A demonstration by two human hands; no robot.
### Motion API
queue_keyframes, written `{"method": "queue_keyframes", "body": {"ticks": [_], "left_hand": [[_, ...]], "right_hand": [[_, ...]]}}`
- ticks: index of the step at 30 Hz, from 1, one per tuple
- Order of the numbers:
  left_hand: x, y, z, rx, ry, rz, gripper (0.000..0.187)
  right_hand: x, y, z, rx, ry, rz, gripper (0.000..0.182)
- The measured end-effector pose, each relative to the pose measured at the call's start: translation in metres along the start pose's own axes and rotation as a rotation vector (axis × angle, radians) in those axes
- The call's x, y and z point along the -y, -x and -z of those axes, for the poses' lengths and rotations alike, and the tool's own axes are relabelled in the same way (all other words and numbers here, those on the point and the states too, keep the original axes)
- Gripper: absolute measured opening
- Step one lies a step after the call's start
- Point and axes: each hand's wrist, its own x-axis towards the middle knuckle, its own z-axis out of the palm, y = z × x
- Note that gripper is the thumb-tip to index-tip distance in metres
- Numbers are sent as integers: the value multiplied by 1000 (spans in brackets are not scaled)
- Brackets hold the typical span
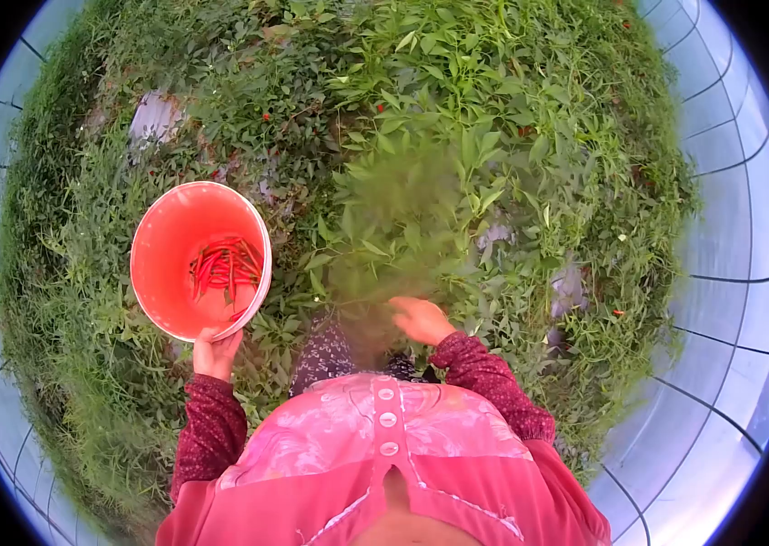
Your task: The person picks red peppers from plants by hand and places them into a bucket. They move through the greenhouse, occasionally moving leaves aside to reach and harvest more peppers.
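Note:
My left hand (pixel 217 353) grips the near rim of a red bucket (pixel 166 264), fingers closed on its edge. The bucket tilts so that its inside faces me, and a small heap of red chili peppers (pixel 228 264) lies in it, some with green stems. In front of my body, my right hand (pixel 422 319) reaches left over the pepper plants (pixel 457 191). Its fingers are stretched out, and I see nothing in them. A blurry smudge in the view partly veils the leaves beside its fingertips.
Dense green plants surround me, with a few red peppers (pixel 618 313) among the leaves. Pale plastic sheeting (pixel 155 118) shows on the ground in patches. Translucent greenhouse walls (pixel 721 218) with dark ribs curve along both sides.

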Motion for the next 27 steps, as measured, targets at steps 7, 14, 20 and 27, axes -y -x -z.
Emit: {"method": "queue_keyframes", "body": {"ticks": [7, 14, 20, 27], "left_hand": [[-23, -16, 18, -91, 126, 25, 39], [-33, -29, 5, -47, 249, 101, 41], [-42, -43, -13, 4, 186, 157, 33], [-55, -100, -7, -2, 136, 195, 37]], "right_hand": [[-70, -1, -25, -76, 32, -346, 51], [-82, 2, -9, -182, -267, -496, 47], [-93, 19, -12, -331, -414, -571, 38], [-108, -13, -29, -392, -399, -441, 36]]}}
